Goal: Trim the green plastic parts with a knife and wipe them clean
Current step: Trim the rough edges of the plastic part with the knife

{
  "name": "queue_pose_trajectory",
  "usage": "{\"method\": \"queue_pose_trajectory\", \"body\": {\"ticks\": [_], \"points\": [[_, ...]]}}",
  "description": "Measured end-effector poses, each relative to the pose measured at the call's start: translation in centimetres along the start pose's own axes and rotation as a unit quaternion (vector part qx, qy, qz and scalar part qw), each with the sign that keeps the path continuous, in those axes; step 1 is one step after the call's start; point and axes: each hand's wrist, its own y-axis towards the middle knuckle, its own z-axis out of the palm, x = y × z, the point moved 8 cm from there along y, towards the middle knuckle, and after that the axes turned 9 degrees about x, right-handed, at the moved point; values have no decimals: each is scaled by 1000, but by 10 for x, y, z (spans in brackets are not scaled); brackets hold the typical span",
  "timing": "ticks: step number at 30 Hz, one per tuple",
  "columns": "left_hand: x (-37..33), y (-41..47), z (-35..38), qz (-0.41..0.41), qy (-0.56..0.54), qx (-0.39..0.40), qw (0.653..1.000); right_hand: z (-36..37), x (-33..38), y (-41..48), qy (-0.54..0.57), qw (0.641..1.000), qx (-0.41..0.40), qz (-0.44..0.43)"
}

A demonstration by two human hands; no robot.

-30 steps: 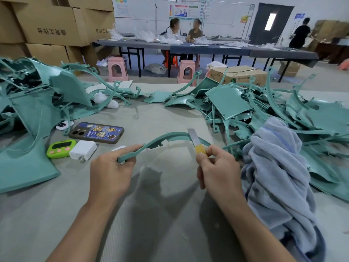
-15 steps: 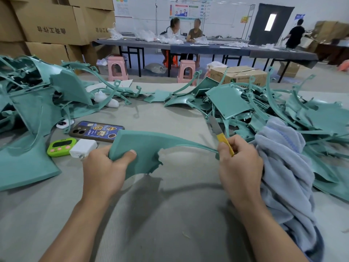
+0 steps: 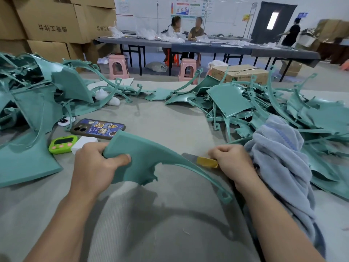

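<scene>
At frame centre the left hand (image 3: 98,165) clamps the broad end of the green plastic part (image 3: 143,157), whose thin rib sweeps down-right. The right hand (image 3: 232,161), fist closed round the knife (image 3: 206,162), sits just behind that rib, blade pointing left.

A plastic part (image 3: 143,159) is held over the table (image 3: 170,233) between the left hand (image 3: 96,167) and the right hand (image 3: 232,163), the knife (image 3: 205,162) being gripped just behind it. A phone (image 3: 98,128) and timer (image 3: 63,144) are set to the left (a charger (image 3: 83,143), perhaps, beside them); a towel (image 3: 279,163) is heaped to the right.
</scene>
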Motion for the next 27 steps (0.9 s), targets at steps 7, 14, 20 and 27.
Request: {"method": "queue_pose_trajectory", "body": {"ticks": [7,14,20,27], "points": [[-13,-4,0,29,35,-4,999,26,57,-37,47,973,155,-166],[-22,-5,2,52,38,6,998,28,60,-40,-58,975,86,-195],[-19,-5,1,40,46,0,998,36,53,-37,-65,982,84,-159],[-20,-6,0,39,56,-6,998,43,37,-39,39,989,121,-72]]}}
